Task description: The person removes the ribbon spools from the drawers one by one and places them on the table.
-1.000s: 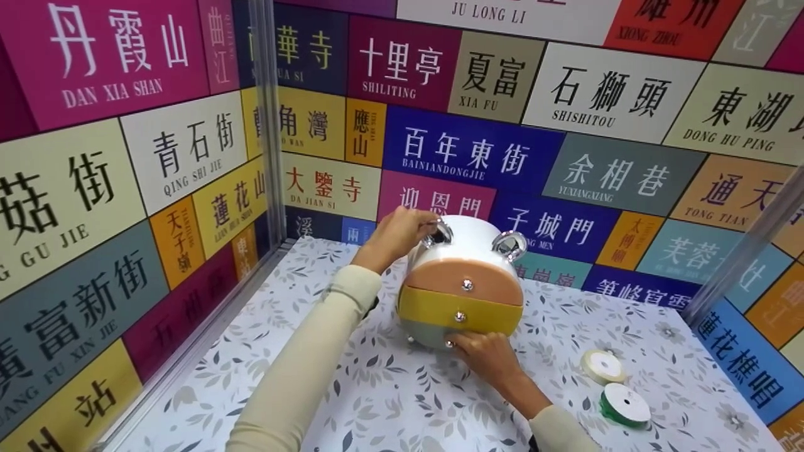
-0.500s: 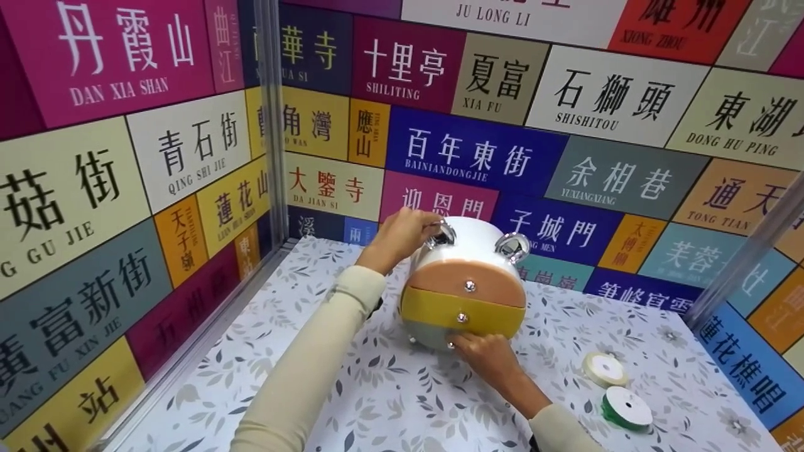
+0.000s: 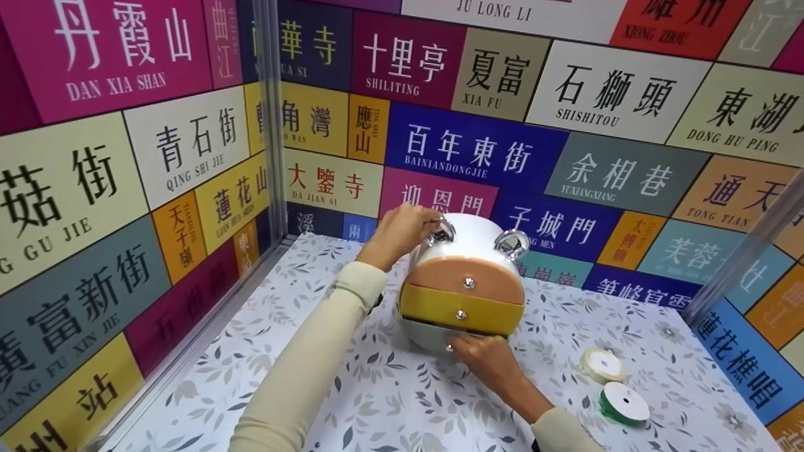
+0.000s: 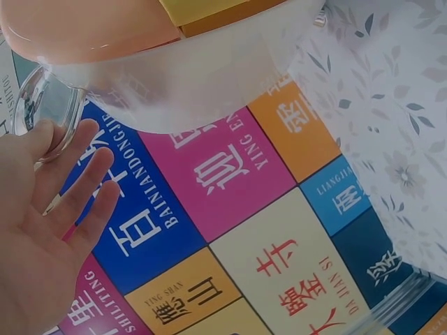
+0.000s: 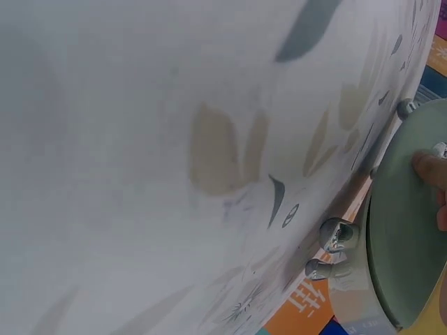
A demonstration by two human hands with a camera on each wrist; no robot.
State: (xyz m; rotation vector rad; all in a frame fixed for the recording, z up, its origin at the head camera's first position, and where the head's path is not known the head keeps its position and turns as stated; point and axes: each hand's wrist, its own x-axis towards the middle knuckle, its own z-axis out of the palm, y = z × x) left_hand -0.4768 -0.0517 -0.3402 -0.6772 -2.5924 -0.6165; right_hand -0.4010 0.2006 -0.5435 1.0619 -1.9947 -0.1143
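A round white drawer box (image 3: 477, 232) with shiny ears stands on the table, its orange, yellow and grey-green drawers facing me. My left hand (image 3: 402, 233) pinches the clear left ear (image 3: 442, 231) between thumb and finger. In the left wrist view its other fingers (image 4: 91, 174) spread out beside the ear. Low at the front, my right hand (image 3: 490, 359) pinches the small knob of the grey-green bottom drawer (image 3: 424, 336). That drawer sticks out slightly, with a dark gap above it. The right wrist view shows a fingertip against the knob (image 5: 441, 149), most of the hand out of frame.
Two ribbon spools lie at the right, one cream (image 3: 604, 365) and one green with a white face (image 3: 625, 403). The table (image 3: 377, 402) has a leaf-patterned cover. Walls (image 3: 477, 144) with coloured lettered panels rise behind the box and at both sides.
The bottom drawer has come out a little toward me with my right hand, and a dark gap now shows under the yellow drawer. My left hand keeps its hold on the ear.
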